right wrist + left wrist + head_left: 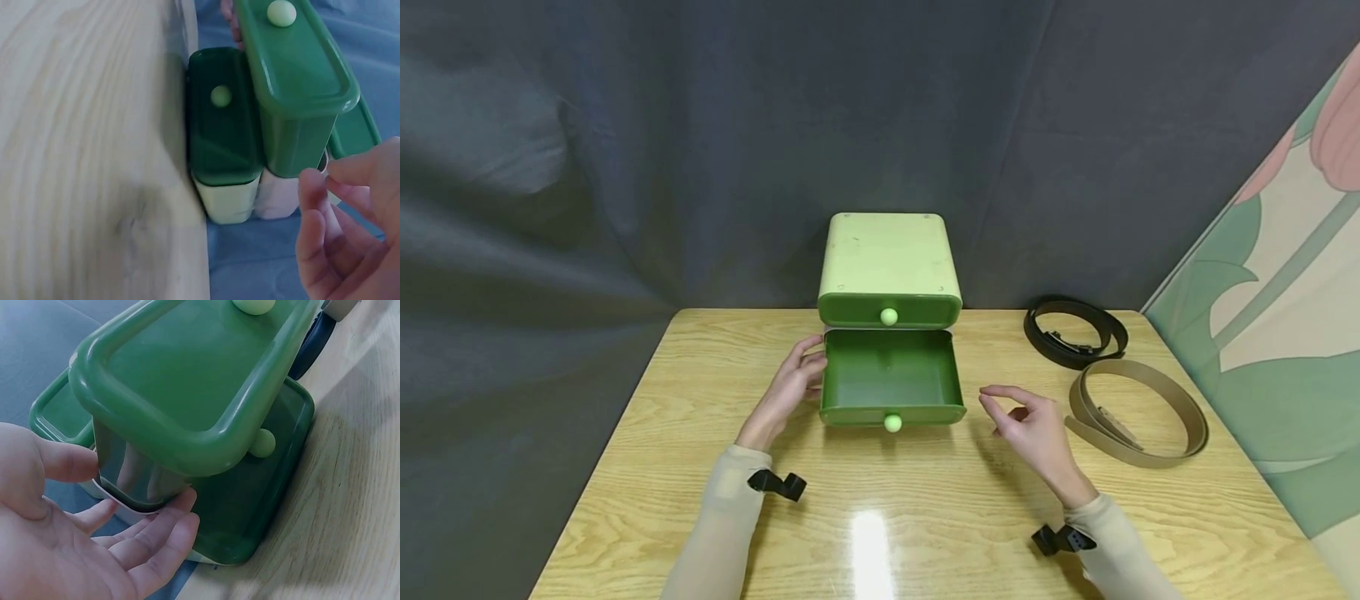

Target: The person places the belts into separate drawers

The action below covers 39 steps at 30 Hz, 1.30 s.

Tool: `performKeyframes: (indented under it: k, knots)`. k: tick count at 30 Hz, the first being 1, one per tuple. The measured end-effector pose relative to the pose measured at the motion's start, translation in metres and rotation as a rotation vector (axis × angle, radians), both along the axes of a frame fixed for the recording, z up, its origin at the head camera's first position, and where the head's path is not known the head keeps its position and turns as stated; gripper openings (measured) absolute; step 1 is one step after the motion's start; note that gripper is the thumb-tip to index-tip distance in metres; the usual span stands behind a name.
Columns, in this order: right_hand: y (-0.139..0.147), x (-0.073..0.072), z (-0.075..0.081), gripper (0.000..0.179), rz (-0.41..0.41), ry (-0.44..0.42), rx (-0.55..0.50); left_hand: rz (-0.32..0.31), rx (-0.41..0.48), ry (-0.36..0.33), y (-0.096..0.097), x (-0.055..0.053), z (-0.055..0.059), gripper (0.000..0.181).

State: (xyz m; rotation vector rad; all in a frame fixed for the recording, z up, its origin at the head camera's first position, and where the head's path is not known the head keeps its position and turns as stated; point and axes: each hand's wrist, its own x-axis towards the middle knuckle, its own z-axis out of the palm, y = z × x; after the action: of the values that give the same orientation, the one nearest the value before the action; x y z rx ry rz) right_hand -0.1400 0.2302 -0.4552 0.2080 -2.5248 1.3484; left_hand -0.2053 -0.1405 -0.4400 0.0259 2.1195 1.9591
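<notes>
A small cabinet with a pale cream-green body (887, 254) and green drawers stands at the table's back. Its middle drawer (887, 371) is pulled far out, and I see only bare green floor inside. The top drawer (850, 310) is closed; the bottom drawer (228, 512) sits closed below the pulled one. My left hand (786, 387) is at the cabinet's left side, fingers loosely spread near the body's edge; contact is hard to tell. To the right of the drawer, apart from it, hovers my right hand (1030, 425), thumb and index close together, with nothing visible between them.
Two coiled belts lie on the right of the wooden table (662, 500): a black belt (1037, 333) at the back and a tan belt (1195, 425) in front of it. A dark curtain (737, 150) hangs behind, and a flower-patterned panel (1285, 350) borders the right side.
</notes>
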Motion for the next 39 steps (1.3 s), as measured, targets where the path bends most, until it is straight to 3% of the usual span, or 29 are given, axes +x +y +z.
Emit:
performKeyframes:
  k: [12,28,39]
  knots:
    - [0.019,0.008,-0.011,0.023,-0.048,-0.081,0.044,-0.015,-0.022,0.010,0.002,0.000,-0.003,0.059]
    - [0.046,0.014,-0.009,0.032,-0.163,-0.032,0.119,-0.028,-0.024,0.006,0.005,-0.001,-0.003,0.060]
    - [0.065,0.010,-0.007,0.048,-0.259,-0.089,0.245,-0.007,-0.014,0.003,0.002,0.000,-0.002,0.060]
